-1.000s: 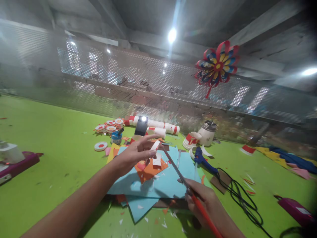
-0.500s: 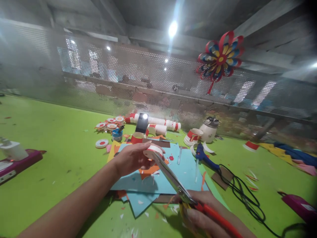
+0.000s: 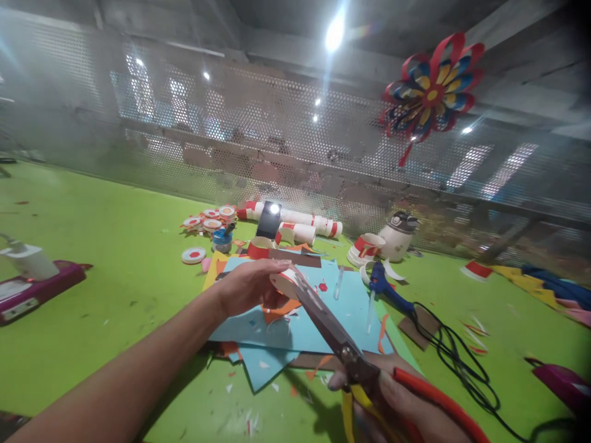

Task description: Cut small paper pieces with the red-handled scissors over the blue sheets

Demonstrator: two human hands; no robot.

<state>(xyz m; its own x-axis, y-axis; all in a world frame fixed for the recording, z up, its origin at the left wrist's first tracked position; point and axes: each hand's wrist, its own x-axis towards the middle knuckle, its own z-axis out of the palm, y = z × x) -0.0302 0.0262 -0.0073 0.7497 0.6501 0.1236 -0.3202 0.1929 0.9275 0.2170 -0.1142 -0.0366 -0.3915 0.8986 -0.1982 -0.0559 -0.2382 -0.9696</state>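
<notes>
My left hand [image 3: 252, 284] pinches a white paper cup piece [image 3: 284, 283], holding it above the light blue paper sheets [image 3: 323, 332]. Long metal scissors [image 3: 327, 323] with red and yellow handles are in my right hand [image 3: 392, 400], its fingers wrapped in the handle loops. The blade tips meet the edge of the cup piece; whether they cut into it cannot be made out. Orange paper scraps [image 3: 277, 312] and a small red paper flower [image 3: 322, 287] lie on the blue sheet beneath and beside the hands.
A blue glue gun [image 3: 388, 289] with a black cord lies to the right, near cut paper cups [image 3: 367, 248] and a white jar [image 3: 398, 237]. At the back are a phone [image 3: 268, 219], white paper tubes [image 3: 300, 216] and several decorated discs [image 3: 211, 223]. Purple power strips [image 3: 50, 289] sit at both sides.
The scissor handles have spread further apart in my right hand, and the blades now sit along the cup piece's right edge. My left hand has turned the piece slightly. The camera view has shifted a little.
</notes>
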